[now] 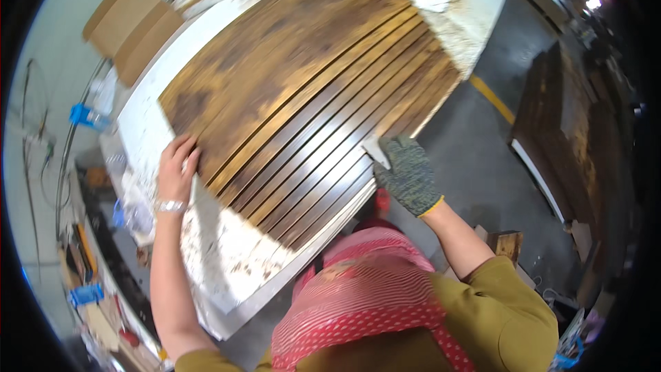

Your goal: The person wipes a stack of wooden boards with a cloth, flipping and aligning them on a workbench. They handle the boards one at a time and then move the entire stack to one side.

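Observation:
A large brown wooden panel (275, 55) with dark blotches lies on a white-topped table (237, 251). Along its near side, several narrow slats (303, 145) run parallel, with dark gaps between them and light glinting off the middle. My bare left hand (179, 169), a silvery band at the wrist, rests its slightly bent, parted fingers on the panel's left edge. In a dark knitted glove with a yellow cuff, my right hand (410, 176) is closed around a small pale, flat piece (376, 151) at the slats' near right edge. Its exact kind is not clear.
An open cardboard box (131, 24) stands beyond the table at the far left. Stacked dark boards (561, 145) are on the right, past a yellow floor line (492, 98). Shelving with tools and blue items (86, 295) lines the left. Pale dust (454, 34) covers the table's far right.

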Demonstrator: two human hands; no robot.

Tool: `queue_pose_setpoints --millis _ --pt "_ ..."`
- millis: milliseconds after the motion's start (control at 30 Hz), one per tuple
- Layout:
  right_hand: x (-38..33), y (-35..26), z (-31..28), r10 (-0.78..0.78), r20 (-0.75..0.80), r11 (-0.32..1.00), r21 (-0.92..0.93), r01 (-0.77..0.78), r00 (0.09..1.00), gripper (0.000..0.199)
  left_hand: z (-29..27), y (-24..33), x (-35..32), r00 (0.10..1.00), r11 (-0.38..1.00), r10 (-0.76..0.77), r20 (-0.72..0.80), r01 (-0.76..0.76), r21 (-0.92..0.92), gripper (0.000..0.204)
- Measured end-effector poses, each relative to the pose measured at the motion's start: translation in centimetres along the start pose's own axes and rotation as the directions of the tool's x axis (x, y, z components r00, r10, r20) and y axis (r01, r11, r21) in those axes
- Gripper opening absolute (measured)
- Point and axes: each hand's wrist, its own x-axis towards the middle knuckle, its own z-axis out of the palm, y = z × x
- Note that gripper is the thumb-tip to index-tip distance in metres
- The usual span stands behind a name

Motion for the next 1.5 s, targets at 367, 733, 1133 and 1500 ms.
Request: queue_pose_setpoints --millis 367,733,1133,1500 --pt "-3.1 -16.7 3.4 -0.375 0.385 0.892 0.396 0.216 0.843 0.027 1.1 -1.2 -0.4 0.993 0.998 0.053 -0.108 -0.055 -0.022 0.026" --pt "0.3 -18.4 1.0 -0.370 0.428 0.917 0.308 0.252 0.825 0.035 1.2 -1.5 -0.7 0.987 0.994 0.068 -0.148 -0.079 -0.075 0.025" --pt "0.8 -12.9 1.5 -0.413 0.346 0.892 0.341 0.297 0.842 0.041 0.8 -1.6 -0.5 0.987 0.996 0.073 -0.140 -0.078 -0.034 0.023" --pt "6.9 5.9 -3.2 -0.193 0.282 0.981 0.040 0.189 0.940 0.041 0.4 -0.5 0.6 0.999 0.993 0.034 -0.004 -0.033 0.117 0.029"
